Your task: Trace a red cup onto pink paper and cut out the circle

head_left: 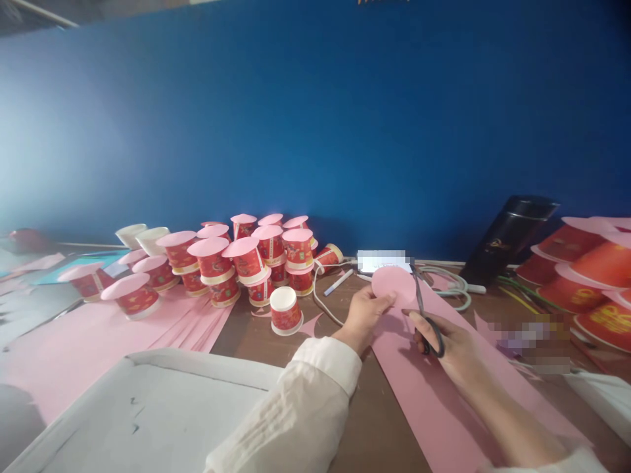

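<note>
My left hand point(367, 315) pinches the lower left edge of a round pink paper disc point(393, 282). Fingers and thumb of my right hand point(446, 345) are in the black handles of a pair of scissors point(420, 295), whose blades point up along the disc's right edge. Whether the blades touch the paper, I cannot tell. Under both hands lies a long strip of pink paper point(424, 401). To the left, an upturned red paper cup point(286, 311) stands alone, near stacked red cups topped with pink discs point(210, 247).
A marker point(338, 282) and a white cable point(323, 305) lie beyond my left hand. At the back right leans a black flask point(510, 240), beside more red cups point(594, 263). A white box lid point(197, 407) sits at front left, over pink sheets point(187, 322). A blue partition point(315, 131) rises behind.
</note>
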The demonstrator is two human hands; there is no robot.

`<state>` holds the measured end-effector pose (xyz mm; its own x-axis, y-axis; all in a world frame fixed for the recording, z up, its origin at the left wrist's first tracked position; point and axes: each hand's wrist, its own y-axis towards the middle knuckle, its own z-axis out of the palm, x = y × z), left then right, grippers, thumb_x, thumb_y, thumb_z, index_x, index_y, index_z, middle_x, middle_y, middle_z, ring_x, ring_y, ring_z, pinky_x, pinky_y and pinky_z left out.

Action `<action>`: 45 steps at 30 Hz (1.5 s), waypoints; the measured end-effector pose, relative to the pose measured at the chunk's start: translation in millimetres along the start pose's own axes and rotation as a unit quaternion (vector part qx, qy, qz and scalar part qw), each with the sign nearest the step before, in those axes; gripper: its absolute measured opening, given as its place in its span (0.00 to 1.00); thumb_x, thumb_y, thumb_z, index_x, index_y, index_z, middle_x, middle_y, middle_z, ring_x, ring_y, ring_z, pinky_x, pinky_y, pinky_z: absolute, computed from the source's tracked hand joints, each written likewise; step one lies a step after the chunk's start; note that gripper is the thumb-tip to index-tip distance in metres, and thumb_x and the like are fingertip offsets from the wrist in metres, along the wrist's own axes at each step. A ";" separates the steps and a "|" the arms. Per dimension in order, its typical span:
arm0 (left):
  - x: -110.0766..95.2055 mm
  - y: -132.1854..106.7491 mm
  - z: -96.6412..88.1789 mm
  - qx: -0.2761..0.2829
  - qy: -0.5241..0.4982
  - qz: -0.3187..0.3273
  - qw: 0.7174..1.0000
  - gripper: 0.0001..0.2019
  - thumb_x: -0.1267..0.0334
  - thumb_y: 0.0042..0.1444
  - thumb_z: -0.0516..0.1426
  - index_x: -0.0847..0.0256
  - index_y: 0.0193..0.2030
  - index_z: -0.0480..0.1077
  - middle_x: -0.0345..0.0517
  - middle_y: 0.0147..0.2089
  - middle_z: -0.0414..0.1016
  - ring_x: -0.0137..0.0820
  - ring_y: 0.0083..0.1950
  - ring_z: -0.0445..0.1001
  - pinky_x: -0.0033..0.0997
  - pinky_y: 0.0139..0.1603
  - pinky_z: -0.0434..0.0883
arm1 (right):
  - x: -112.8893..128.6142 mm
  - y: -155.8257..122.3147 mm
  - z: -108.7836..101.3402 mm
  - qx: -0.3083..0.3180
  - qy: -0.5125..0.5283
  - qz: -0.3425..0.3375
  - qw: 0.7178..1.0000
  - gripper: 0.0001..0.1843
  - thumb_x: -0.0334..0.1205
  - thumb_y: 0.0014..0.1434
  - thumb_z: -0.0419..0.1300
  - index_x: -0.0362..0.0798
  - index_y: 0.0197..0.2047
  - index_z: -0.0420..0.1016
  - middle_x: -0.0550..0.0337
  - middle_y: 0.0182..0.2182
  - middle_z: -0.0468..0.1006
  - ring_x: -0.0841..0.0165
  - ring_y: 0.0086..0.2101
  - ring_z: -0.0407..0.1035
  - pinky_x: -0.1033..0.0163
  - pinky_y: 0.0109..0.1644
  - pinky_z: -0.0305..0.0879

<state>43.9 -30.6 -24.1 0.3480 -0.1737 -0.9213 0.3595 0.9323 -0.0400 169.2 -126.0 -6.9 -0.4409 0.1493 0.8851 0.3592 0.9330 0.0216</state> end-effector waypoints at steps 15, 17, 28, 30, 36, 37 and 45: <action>2.1 5.6 -1.3 -0.023 -0.070 -0.038 0.997 0.24 0.51 0.33 0.71 0.64 0.33 0.71 0.39 0.26 0.69 0.21 0.25 0.62 0.27 0.31 0.60 | -4.7 1.8 2.9 0.010 0.045 0.012 0.999 0.30 0.69 0.54 0.57 0.48 0.23 0.70 0.62 0.18 0.69 0.70 0.21 0.62 0.63 0.27 0.58; 1.7 5.2 -1.1 -0.034 -0.085 -0.047 0.995 0.24 0.51 0.32 0.72 0.63 0.32 0.71 0.41 0.27 0.71 0.23 0.27 0.66 0.29 0.33 0.64 | -3.5 0.7 2.7 0.011 0.046 0.008 0.999 0.29 0.68 0.55 0.57 0.48 0.24 0.72 0.63 0.18 0.70 0.71 0.21 0.62 0.63 0.28 0.59; 0.2 11.1 -3.1 -0.066 -0.098 0.002 0.993 0.17 0.58 0.35 0.69 0.63 0.32 0.73 0.43 0.31 0.74 0.24 0.31 0.70 0.27 0.39 0.67 | -7.1 0.9 1.2 0.047 0.061 0.011 0.997 0.32 0.67 0.55 0.58 0.46 0.45 0.79 0.63 0.21 0.72 0.71 0.21 0.63 0.63 0.28 0.61; -4.4 9.0 -1.6 -0.074 -0.090 0.014 0.993 0.17 0.58 0.37 0.69 0.62 0.35 0.73 0.42 0.33 0.75 0.25 0.33 0.72 0.27 0.40 0.68 | -5.2 -1.2 3.4 0.070 0.083 0.023 0.994 0.33 0.66 0.55 0.59 0.45 0.48 0.78 0.62 0.23 0.73 0.72 0.21 0.63 0.63 0.28 0.63; -11.5 -0.4 6.7 -0.083 -0.074 0.010 0.994 0.15 0.55 0.42 0.67 0.62 0.31 0.72 0.42 0.31 0.74 0.25 0.31 0.72 0.28 0.39 0.68 | -6.9 -5.5 17.0 0.118 0.159 0.064 0.978 0.38 0.63 0.50 0.66 0.45 0.56 0.75 0.57 0.29 0.77 0.64 0.32 0.72 0.58 0.37 0.71; -11.4 -1.9 8.2 -0.080 -0.074 0.004 0.994 0.15 0.54 0.42 0.68 0.62 0.31 0.72 0.42 0.31 0.73 0.25 0.30 0.71 0.28 0.38 0.68 | -8.6 -5.3 18.2 0.113 0.146 0.057 0.981 0.38 0.63 0.50 0.66 0.45 0.56 0.76 0.57 0.29 0.77 0.64 0.32 0.72 0.58 0.37 0.71; -8.8 -9.8 17.4 -0.069 -0.072 0.019 0.995 0.19 0.51 0.39 0.69 0.64 0.28 0.70 0.40 0.26 0.69 0.24 0.27 0.67 0.27 0.33 0.66 | -5.0 -5.6 15.0 0.103 0.042 0.009 0.994 0.36 0.65 0.55 0.60 0.44 0.54 0.78 0.58 0.23 0.76 0.65 0.25 0.69 0.60 0.30 0.67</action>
<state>52.4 -43.7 -8.8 0.4830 -0.1714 -0.8587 0.2244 0.9721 -0.0679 157.1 -127.0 -18.5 -0.3621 0.1471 0.9205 0.1864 0.9790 -0.0832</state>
